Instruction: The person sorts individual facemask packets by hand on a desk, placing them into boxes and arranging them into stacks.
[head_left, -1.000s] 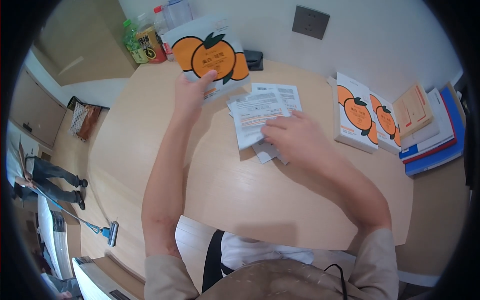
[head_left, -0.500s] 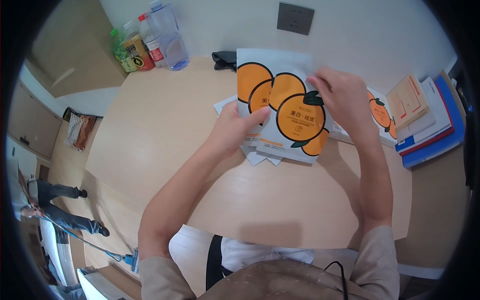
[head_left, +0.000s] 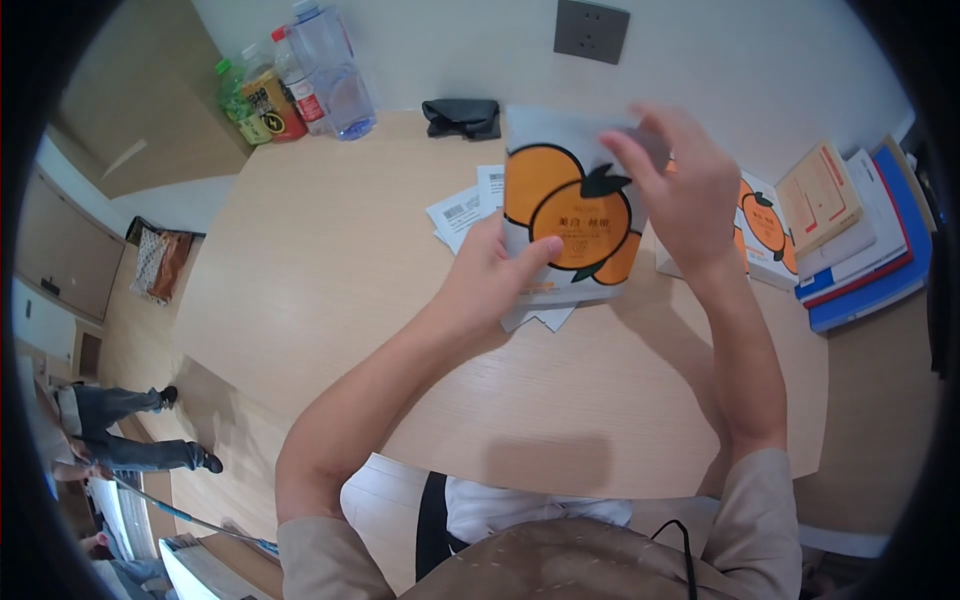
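**Packet lies up and right of your left grip; right grip owns the far right corner**

Your left grip (head_left: 490, 270) is closed on the packet (head_left: 575, 215) at its lower left edge, thumb over the printed front, fingers out of sight behind. From that hold the packet reaches up and to the right. Its long axis runs away from you toward the wall (head_left: 450, 50), close to straight ahead.

Your right grip (head_left: 695, 195) is the nearer one to the far right corner. Its thumb and forefinger stand parted there, with nothing visibly pinched between them. Blur hides whether a fingertip touches the packet, so don't count on contact. Read the two grips as a diagonal across the packet: left low, right high.

The packet overlaps the pale sachets (head_left: 458, 218) on the desk (head_left: 300, 240), which peek out at its left and below its lower edge. It looks lifted off them, though this view doesn't settle it, nor whether you hold one packet or several. The white boxes (head_left: 768, 225) with matching oranges stand just beyond your right wrist.
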